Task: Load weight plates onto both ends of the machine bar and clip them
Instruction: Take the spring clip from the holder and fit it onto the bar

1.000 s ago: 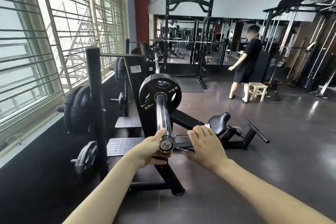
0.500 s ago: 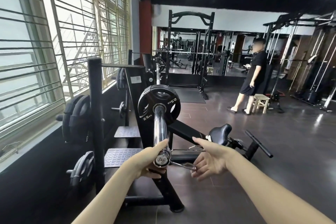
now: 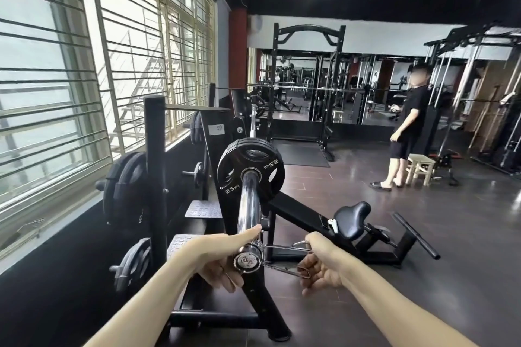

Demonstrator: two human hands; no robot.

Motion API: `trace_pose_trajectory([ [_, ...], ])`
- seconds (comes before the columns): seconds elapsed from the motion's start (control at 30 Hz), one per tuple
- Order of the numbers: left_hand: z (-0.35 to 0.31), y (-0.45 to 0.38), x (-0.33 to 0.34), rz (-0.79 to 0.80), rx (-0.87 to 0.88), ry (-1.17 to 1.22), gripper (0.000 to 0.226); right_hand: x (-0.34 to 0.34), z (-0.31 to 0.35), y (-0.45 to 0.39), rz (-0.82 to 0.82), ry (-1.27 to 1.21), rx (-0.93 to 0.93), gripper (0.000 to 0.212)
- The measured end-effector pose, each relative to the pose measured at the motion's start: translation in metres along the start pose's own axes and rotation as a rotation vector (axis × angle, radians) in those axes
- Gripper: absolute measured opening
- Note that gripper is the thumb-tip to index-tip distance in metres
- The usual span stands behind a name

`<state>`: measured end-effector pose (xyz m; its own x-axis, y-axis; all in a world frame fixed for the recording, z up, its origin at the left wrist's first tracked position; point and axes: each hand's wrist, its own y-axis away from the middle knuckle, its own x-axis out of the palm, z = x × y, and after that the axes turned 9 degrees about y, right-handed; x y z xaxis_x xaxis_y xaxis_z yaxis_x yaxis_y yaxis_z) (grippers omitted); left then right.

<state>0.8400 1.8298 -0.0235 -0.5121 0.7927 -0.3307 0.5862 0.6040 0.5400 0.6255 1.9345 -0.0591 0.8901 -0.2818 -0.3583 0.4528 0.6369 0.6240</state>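
While the left hand (image 3: 218,258) keeps a closed grip around the bar (image 3: 248,211) end at 6 o'clock, the right hand (image 3: 321,265) grips the spring clip (image 3: 284,258) handles at the sleeve tip, the 2.5 kg plate (image 3: 251,170) farther up at 12 o'clock.

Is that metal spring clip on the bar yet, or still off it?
On, just at the tip. The chrome wire spring clip coils round the shiny steel bar end, far from the black 2.5 kg plate. The right hand holds its handles.

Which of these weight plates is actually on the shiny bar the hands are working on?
The 2.5 kg plate, threaded on the chrome bar. The other plates hang on the storage rack by the window.
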Motion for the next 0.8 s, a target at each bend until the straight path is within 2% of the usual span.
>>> trace_pose_trajectory([
  [0.13,-0.001,-0.016,-0.002,-0.097,0.048,0.072,0.097,-0.002,0.008,-0.005,-0.046,-0.017,-0.029,0.047],
  [0.23,-0.003,-0.029,0.001,-0.172,0.091,0.196,0.083,-0.007,0.025,-0.013,-0.076,-0.030,-0.025,0.049],
  [0.4,-0.016,-0.057,-0.004,-0.190,0.167,0.413,0.063,-0.014,0.054,-0.035,-0.120,-0.064,-0.014,0.043],
  [0.53,-0.028,-0.089,-0.027,-0.085,0.121,0.533,0.056,-0.020,0.087,-0.061,-0.193,-0.123,-0.004,0.033],
  [0.67,-0.040,-0.127,-0.054,0.045,0.085,0.626,0.050,-0.025,0.118,-0.086,-0.225,-0.120,-0.001,0.036],
  [0.8,-0.061,-0.162,-0.072,0.034,0.086,0.666,0.037,-0.030,0.140,-0.120,-0.269,-0.218,-0.025,0.029],
])
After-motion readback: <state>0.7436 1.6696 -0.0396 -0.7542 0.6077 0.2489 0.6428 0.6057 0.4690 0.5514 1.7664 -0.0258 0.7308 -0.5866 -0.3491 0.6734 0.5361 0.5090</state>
